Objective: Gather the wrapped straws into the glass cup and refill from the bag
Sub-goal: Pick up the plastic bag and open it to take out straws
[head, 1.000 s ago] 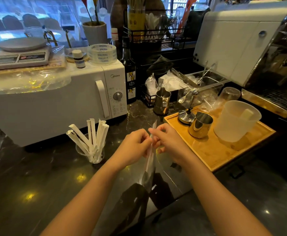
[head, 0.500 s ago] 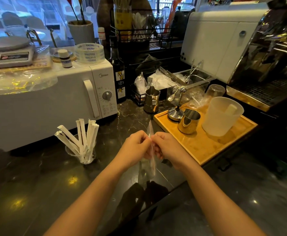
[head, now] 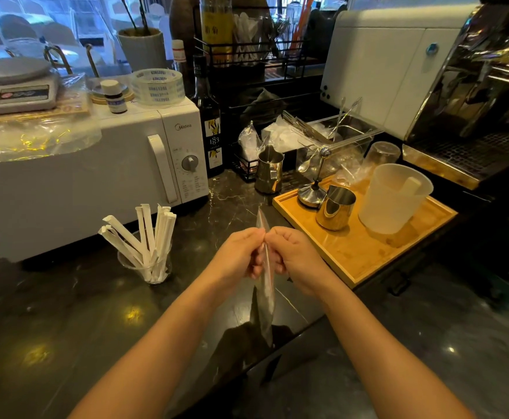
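A low glass cup (head: 144,269) stands on the dark counter in front of the microwave, with several white wrapped straws (head: 147,234) leaning out of it. To its right, above the counter's front edge, my left hand (head: 238,252) and my right hand (head: 295,255) pinch the top of a clear plastic bag (head: 265,294) between them. The bag hangs flat and narrow below my fingers, its tip sticking up above them. I cannot make out any straws inside it.
A white microwave (head: 96,173) sits behind the cup, with a scale and tape rolls on top. At the right, a wooden tray (head: 368,252) carries a steel pitcher (head: 334,211) and a plastic jug (head: 393,198). A dark bottle, another pitcher and a coffee machine stand further back.
Both hands keep hold of the bag's top and have shifted only slightly. The view has drifted a little, so the cup and tray sit further left in frame.
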Tool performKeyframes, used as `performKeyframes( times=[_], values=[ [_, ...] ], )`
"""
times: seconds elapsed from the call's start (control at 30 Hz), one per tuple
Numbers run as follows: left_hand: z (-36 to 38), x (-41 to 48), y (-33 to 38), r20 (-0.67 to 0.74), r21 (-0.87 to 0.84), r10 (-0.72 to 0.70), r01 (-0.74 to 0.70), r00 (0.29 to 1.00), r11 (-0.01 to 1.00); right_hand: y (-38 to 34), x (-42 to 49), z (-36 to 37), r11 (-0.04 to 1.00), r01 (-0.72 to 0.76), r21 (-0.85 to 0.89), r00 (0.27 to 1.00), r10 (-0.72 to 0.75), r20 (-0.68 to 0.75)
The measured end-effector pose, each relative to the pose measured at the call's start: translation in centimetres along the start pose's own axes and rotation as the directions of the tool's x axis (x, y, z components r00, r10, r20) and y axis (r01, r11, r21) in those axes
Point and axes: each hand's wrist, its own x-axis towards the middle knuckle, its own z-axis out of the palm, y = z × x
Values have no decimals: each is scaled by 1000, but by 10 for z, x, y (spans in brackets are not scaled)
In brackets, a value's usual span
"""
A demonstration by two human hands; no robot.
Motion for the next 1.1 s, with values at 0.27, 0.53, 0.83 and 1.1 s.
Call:
performKeyframes(
  times=[0.27,0.53,0.83,1.1],
  values=[
    [-3,0,-2,4,-147,78,-76,997,986,-1,4,6,982,48,181,999,-46,-16],
    [-15,6,-2,-7,-172,31,-32,1000,985,6,13,8,920,40,389,998,-18,-60],
    [-60,-2,28,51,204,-26,15,998,979,-9,20,-28,995,47,83,997,-41,-67],
    [-79,8,46,54,539,-33,-1,998,842,-25,13,-53,832,54,-553,998,-36,42]
  ],
)
